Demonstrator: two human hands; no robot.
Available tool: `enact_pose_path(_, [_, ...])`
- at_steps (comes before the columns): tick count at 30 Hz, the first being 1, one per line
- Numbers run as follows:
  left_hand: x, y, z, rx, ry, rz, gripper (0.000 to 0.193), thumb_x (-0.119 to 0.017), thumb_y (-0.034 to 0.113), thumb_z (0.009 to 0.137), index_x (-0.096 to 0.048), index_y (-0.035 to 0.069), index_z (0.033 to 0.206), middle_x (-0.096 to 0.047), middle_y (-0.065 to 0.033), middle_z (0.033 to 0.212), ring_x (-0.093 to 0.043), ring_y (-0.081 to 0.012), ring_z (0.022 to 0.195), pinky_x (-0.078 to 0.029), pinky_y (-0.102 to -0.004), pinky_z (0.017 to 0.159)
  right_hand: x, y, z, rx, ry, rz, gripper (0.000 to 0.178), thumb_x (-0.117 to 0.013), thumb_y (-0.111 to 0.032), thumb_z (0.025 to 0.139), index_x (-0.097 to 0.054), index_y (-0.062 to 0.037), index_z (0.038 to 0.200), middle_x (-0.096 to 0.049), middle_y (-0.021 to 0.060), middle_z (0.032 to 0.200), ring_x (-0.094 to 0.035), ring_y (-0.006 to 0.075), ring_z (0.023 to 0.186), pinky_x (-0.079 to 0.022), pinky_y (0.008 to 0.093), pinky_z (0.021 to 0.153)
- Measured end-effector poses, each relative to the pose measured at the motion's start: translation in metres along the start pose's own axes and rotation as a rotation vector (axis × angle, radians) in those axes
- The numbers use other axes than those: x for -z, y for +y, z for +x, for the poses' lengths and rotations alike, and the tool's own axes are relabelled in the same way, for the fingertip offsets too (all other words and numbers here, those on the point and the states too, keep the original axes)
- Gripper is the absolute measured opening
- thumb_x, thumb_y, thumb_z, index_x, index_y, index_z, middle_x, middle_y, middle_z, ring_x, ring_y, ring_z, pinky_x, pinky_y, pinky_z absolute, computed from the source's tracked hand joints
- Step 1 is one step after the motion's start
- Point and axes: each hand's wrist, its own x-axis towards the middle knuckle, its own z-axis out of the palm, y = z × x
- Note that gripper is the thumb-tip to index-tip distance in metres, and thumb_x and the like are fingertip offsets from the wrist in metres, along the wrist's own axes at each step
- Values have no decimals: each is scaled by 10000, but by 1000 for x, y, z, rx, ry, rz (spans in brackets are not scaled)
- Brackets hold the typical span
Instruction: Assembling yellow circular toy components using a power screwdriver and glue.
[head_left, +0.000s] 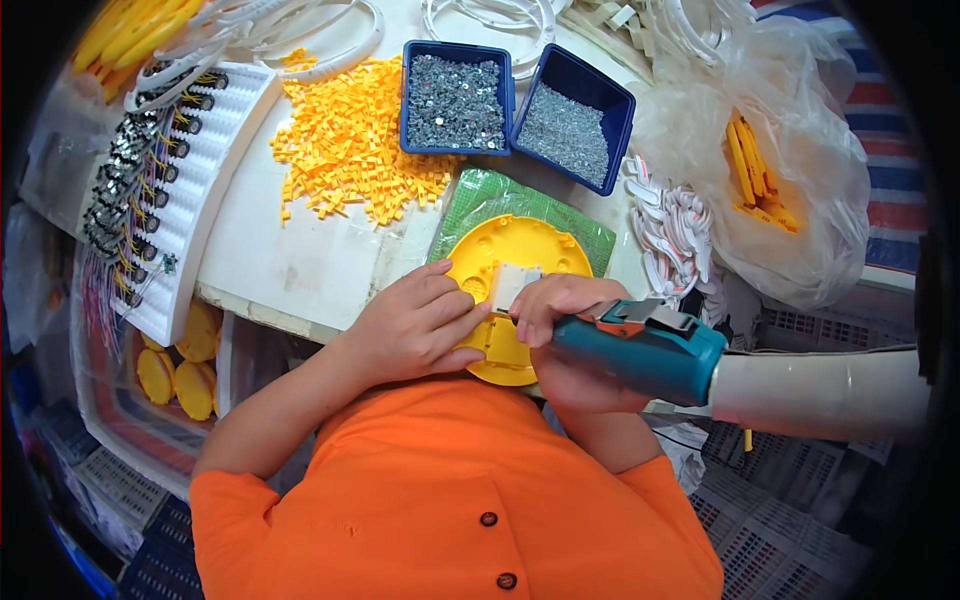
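— Orange shirt filled the bottom of the view, nearest the lens. What were the hands on?

— Both met at the yellow round housing, which lay flat on a green mat at the near edge of the table. The left hand pressed down on its left part, fingers flat, clamping nothing. The right hand was clenched around a teal power screwdriver.

— How did the tool lie?

— Its long axis ran nearly along the near edge, body off to the right, nose pointing left at the white plate set on the disc's middle.

— So which hand was closer to that plate?

— The right, touching it. The disc has no long axis; its open face pointed up. Two blue trays of screws sat beyond, toward the far edge.
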Motion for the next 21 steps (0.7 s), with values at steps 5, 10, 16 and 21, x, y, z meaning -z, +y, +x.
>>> enact_pose_path(5, [-1, 0, 0, 2, 12, 14, 527, -806, 390, 785, -727, 19, 1150, -615, -64, 1009, -620, -239, 961, -505, -457, 1055, 7, -1, -1, 4, -120, -133, 704, -550, -645, 899, -663, -17, 1199, -656, 138, 837, -615, 262, 778, -477, 415, 815])
enact_pose_path(10, [1, 0, 1, 3, -16, 18, 513, -802, 379, 791, -729, 26, 1156, -613, -59, 1009, -620, -241, 967, -503, -451, 1051, -4, -13, -1, -178, 99, -52, 790, -563, -649, 893, -598, 32, 1292, -665, 160, 854, -619, 276, 800, -478, 421, 839])
enact_pose_path(16, [4, 3, 0, 36, -61, 44, 495, -791, 367, 807, -730, 41, 1175, -611, -52, 1010, -622, -243, 973, -502, -446, 1039, 13, -50, 26, 126, 181, -43, 880, -444, -662, 965, -497, 80, 1435, -671, 209, 1031, -644, 320, 956, -480, 457, 973])
enact_pose_path(21, [0, 6, -2, 65, -50, 55, 506, -791, 378, 788, -742, 74, 1189, -621, -48, 1030, -623, -245, 979, -509, -472, 1027, 55, -15, -10, -154, 411, -682, 358, -489, -211, 996, -689, 61, 1114, -685, 142, 1139, -637, 257, 1078, -475, 384, 982])
